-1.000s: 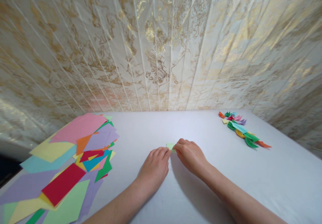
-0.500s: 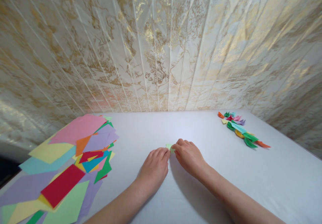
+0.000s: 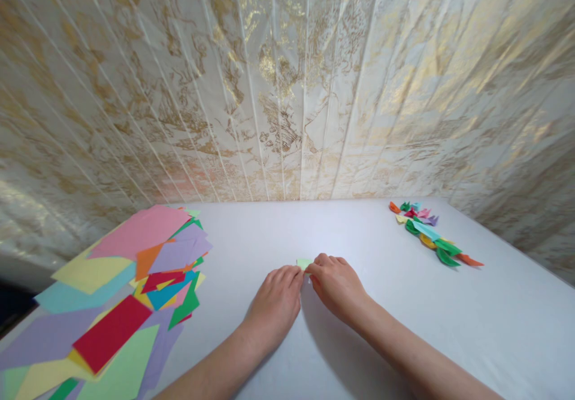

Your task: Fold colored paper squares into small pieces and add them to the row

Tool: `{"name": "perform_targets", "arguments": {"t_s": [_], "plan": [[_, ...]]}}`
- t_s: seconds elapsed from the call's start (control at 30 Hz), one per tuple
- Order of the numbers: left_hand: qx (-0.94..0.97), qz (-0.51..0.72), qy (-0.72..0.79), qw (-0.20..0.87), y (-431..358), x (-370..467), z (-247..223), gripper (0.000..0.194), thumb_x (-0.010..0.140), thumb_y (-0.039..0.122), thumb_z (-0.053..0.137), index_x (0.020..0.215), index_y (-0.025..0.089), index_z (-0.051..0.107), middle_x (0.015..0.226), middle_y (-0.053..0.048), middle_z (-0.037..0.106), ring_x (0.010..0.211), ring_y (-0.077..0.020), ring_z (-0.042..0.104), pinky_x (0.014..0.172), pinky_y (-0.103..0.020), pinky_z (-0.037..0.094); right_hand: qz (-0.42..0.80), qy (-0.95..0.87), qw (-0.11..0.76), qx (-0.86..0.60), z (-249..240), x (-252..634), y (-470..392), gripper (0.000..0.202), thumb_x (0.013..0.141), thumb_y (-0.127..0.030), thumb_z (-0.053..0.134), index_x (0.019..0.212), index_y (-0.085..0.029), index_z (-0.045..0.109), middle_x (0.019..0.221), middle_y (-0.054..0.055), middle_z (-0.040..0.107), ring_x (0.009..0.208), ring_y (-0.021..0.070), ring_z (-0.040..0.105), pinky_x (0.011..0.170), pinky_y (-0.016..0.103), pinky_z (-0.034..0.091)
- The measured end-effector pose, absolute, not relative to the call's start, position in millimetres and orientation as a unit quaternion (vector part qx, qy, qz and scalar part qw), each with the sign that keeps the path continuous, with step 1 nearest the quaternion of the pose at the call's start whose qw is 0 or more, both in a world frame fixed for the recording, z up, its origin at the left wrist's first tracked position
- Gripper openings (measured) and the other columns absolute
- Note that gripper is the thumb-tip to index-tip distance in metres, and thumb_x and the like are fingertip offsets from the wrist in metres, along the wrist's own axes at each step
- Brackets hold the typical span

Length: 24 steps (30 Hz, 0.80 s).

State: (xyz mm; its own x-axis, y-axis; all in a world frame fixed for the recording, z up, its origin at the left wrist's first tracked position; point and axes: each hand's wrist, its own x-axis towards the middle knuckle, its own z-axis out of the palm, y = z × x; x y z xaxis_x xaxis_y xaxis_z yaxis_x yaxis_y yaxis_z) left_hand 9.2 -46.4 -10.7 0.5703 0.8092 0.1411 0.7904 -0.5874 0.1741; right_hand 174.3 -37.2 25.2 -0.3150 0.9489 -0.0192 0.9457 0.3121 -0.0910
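Note:
A small piece of light green paper (image 3: 303, 263) lies on the white table (image 3: 260, 232) in front of me, mostly covered by my fingers. My left hand (image 3: 279, 292) is closed at the paper's near left edge, its fingertips pressed on it. From the right, my right hand (image 3: 336, 279) pinches the paper's right side, with the fingers curled. The fingertips of both hands almost meet at the paper's near edge. Any fold under them is hidden.
Many coloured paper sheets spread over the table's left side, among them a pink sheet (image 3: 141, 230) and a red rectangle (image 3: 112, 332). Several small folded paper shapes, including a green one (image 3: 447, 257), lie at the back right. A gold-patterned curtain (image 3: 278, 88) hangs behind the table.
My right hand has shifted slightly toward me along the paper, baring a little more of its far edge. My left hand stays nearly in place.

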Motion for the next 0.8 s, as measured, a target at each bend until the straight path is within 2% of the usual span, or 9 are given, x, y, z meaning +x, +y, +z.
{"name": "perform_targets", "arguments": {"t_s": [0.37,0.8], "plan": [[0.885,0.121,0.447,0.053,-46,8,-15,0.043,0.089,0.009,0.046,0.131,0.017,0.053,0.133,-0.01,0.059,0.125,-0.0259,0.052,0.108,-0.046,0.042,0.023,-0.806,0.012,-0.592,20,177,-32,0.024,0.093,-0.013,0.047,0.089,-0.018,0.07,0.095,0.008,0.068,0.09,0.0214,0.065,0.076,0.032,0.037],[0.876,0.169,0.438,0.113,-44,7,-19,0.047,0.083,0.005,0.047,0.129,0.016,0.053,0.128,-0.01,0.059,0.122,-0.024,0.051,0.109,-0.044,0.041,-0.02,-0.773,0.079,-0.629,2,167,-30,0.008,0.089,-0.015,0.058,0.091,-0.018,0.065,0.096,0.005,0.066,0.092,0.0204,0.059,0.074,0.031,0.034]]}}
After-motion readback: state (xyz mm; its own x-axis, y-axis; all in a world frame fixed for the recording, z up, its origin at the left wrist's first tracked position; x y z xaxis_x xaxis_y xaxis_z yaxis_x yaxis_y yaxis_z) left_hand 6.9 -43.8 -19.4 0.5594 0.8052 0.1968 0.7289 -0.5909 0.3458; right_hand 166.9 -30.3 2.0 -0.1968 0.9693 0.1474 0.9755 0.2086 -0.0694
